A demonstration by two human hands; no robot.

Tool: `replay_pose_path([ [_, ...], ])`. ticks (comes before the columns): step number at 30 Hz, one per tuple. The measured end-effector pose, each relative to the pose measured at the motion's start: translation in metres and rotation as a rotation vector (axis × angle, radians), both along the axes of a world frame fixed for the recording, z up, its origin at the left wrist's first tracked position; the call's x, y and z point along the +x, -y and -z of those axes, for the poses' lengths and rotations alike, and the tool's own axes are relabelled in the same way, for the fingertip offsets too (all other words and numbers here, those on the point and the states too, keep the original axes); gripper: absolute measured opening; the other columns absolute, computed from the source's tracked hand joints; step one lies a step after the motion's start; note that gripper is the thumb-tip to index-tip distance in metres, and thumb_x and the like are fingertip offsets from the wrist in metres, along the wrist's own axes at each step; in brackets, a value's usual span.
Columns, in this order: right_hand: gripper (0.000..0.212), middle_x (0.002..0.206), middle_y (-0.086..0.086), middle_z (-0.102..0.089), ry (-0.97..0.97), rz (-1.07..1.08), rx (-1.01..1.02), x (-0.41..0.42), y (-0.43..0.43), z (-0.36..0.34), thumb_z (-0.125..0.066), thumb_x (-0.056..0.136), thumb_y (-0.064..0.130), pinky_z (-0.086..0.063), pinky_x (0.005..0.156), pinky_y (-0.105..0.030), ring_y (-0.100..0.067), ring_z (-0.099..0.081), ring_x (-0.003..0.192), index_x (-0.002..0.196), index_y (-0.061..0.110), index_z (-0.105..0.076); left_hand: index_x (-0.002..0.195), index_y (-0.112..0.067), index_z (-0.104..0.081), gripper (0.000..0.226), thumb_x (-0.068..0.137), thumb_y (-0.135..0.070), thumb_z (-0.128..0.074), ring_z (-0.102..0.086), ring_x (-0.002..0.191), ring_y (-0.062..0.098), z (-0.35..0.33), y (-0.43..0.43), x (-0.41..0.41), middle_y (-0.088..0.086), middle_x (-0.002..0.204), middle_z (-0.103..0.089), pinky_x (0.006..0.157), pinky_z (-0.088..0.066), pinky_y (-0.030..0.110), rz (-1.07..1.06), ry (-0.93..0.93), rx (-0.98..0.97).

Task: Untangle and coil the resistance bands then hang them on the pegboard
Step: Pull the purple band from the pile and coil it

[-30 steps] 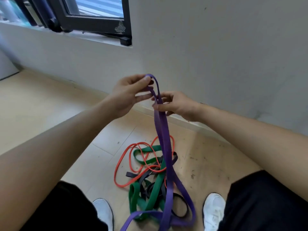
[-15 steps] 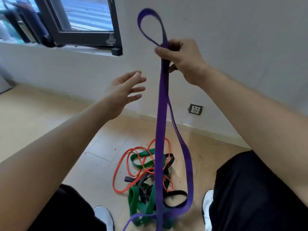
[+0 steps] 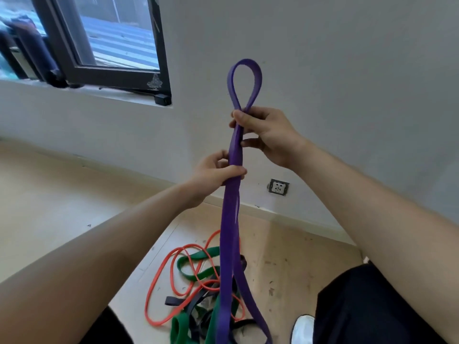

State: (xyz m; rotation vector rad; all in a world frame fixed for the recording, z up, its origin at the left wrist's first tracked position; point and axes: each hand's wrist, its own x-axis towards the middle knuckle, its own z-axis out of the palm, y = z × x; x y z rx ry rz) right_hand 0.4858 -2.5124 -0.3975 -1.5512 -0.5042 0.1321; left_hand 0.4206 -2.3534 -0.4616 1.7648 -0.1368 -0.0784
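1. Curled round the purple band [image 3: 229,232], the right fingers [image 3: 242,117], pinching both strands together just under a small upright loop.
2. Just below, gripping the same band, the left fingers [image 3: 236,171], closed round it with the thumb across the front.
3. The right hand [image 3: 270,135] higher, the left hand [image 3: 213,175] lower and just beside it, with a short stretch of band between the two. Both bare forearms reaching forward and up.
4. Below the hands, two purple strands hanging close together, spreading apart near the floor [image 3: 49,194] and running down into the pile.
5. On the floor between the legs, a tangle: an orange band [image 3: 159,276], a green band [image 3: 196,259] and a black band [image 3: 188,300], crossing over and under one another. Partly hidden behind the hanging purple strands.
6. Right of the pile, a white shoe [image 3: 303,328] and a black trouser leg [image 3: 367,306].
7. Behind everything, a grey wall [image 3: 323,70], with a socket [image 3: 278,186] low down just right of the band, and a dark-framed window [image 3: 111,45] at upper left.
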Motion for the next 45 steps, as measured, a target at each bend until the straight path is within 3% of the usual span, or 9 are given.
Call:
replay_pose_path([
  [8,0.022,0.104,-0.005,-0.072,-0.197,0.026,0.123,0.007,0.008,0.011,-0.062,0.099,0.032,-0.053,0.079,-0.031,-0.018,-0.066,0.095,0.109,0.012,-0.066,0.119,-0.008,-0.058,0.032,0.090,-0.011,-0.071,-0.071,0.094,0.025,-0.005,-0.011,0.004,0.014,0.103,-0.073,0.089,-0.059,0.036,-0.027,0.009,-0.008],
  [12,0.023,0.102,0.001,-0.075,-0.276,0.050,0.138,0.010,0.010,0.016,-0.062,0.098,0.038,-0.051,0.082,-0.032,-0.019,-0.064,0.099,0.107,0.017,-0.068,0.112,-0.009,-0.060,0.024,0.091,-0.012,-0.072,-0.072,0.084,0.022,-0.009,-0.020,0.004,0.003,0.089,-0.072,0.085,-0.058,0.033,-0.040,0.039,-0.090],
  [23,0.023,0.096,0.002,-0.075,-0.392,0.077,0.193,0.006,0.004,0.021,-0.067,0.095,0.040,-0.053,0.078,-0.030,-0.021,-0.063,0.101,0.102,0.018,-0.070,0.125,-0.012,-0.066,0.041,0.087,-0.019,-0.078,-0.076,0.093,0.025,-0.011,-0.034,0.000,0.006,0.100,-0.078,0.092,-0.060,0.040,-0.199,0.109,-0.113],
  [29,0.059,0.110,-0.010,-0.076,-0.482,0.034,-0.058,0.005,0.008,0.026,-0.062,0.089,0.061,-0.059,0.072,-0.033,-0.025,-0.072,0.096,0.116,0.009,-0.068,0.124,-0.011,-0.066,0.041,0.086,-0.018,-0.080,-0.076,0.094,0.027,-0.013,-0.033,-0.001,0.009,0.101,-0.078,0.091,-0.061,0.043,-0.271,0.128,-0.165],
  [33,0.061,0.106,-0.014,-0.077,-0.384,-0.171,-0.582,-0.002,0.023,0.019,-0.051,0.097,0.059,-0.059,0.065,-0.028,-0.023,-0.075,0.090,0.114,0.004,-0.069,0.121,-0.012,-0.068,0.040,0.084,-0.017,-0.082,-0.076,0.093,0.025,-0.011,-0.039,0.001,0.008,0.099,-0.078,0.089,-0.061,0.040,-0.314,0.136,-0.141],
  [35,0.044,0.090,-0.011,-0.076,-0.298,-0.177,-0.490,-0.004,0.024,0.011,-0.056,0.099,0.045,-0.056,0.056,-0.023,-0.018,-0.072,0.074,0.105,0.004,-0.071,0.119,-0.013,-0.069,0.038,0.083,-0.017,-0.083,-0.075,0.095,0.026,-0.010,-0.041,0.002,0.009,0.102,-0.077,0.084,-0.061,0.032,-0.316,0.154,-0.101],
  [38,0.013,0.082,-0.005,-0.071,0.100,-0.006,-0.302,0.000,0.018,0.004,-0.074,0.091,0.021,-0.051,0.055,-0.021,-0.011,-0.065,0.067,0.096,0.010,-0.071,0.113,-0.018,-0.072,0.035,0.081,-0.017,-0.085,-0.074,0.093,0.024,-0.008,-0.041,0.004,0.008,0.102,-0.076,0.083,-0.061,0.032,-0.293,0.194,0.005],
  [42,0.049,0.115,0.003,-0.068,0.502,-0.040,-0.695,-0.005,0.008,0.014,-0.085,0.081,0.027,-0.040,0.075,-0.001,0.010,-0.058,0.093,0.125,0.015,-0.067,0.111,-0.021,-0.073,0.035,0.079,-0.020,-0.086,-0.070,0.082,0.014,-0.009,-0.037,0.001,0.002,0.100,-0.076,0.084,-0.061,0.030,-0.216,0.247,0.120],
  [45,0.048,0.116,0.000,-0.072,0.405,-0.168,-0.799,-0.005,0.007,0.023,-0.082,0.084,0.030,-0.048,0.082,-0.010,-0.012,-0.065,0.103,0.127,0.015,-0.067,0.116,-0.017,-0.071,0.039,0.080,-0.019,-0.085,-0.072,0.083,0.015,-0.012,-0.038,-0.005,0.001,0.101,-0.076,0.080,-0.059,0.025,-0.131,0.272,0.202],
])
